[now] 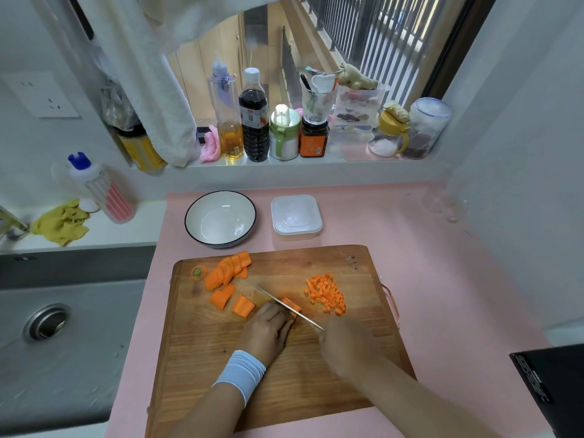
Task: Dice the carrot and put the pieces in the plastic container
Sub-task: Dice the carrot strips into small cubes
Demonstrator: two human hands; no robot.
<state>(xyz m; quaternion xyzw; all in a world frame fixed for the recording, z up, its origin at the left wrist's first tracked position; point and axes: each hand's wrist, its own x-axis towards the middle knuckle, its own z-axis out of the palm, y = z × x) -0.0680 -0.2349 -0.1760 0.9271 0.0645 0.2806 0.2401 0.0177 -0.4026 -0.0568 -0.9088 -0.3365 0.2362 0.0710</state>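
On the wooden cutting board (316, 368) my left hand (267, 330) holds down a small stack of carrot strips (292, 305) with curled fingers. My right hand (344, 343) grips a knife (284, 306) whose blade crosses the strips right beside my left fingertips. A pile of diced carrot (327, 294) lies to the right of the blade. Sliced carrot slabs (229, 270) and two shorter chunks (232, 301) lie at the board's upper left, beside the cut-off carrot top (199, 272). The plastic container (296, 218) stands behind the board with its lid on.
A white bowl (220, 218) with a dark rim sits left of the container on the pink mat (442, 279). The sink (57, 327) lies to the left. Bottles and jars (254, 121) line the window sill. A black box (550, 384) is at the right edge.
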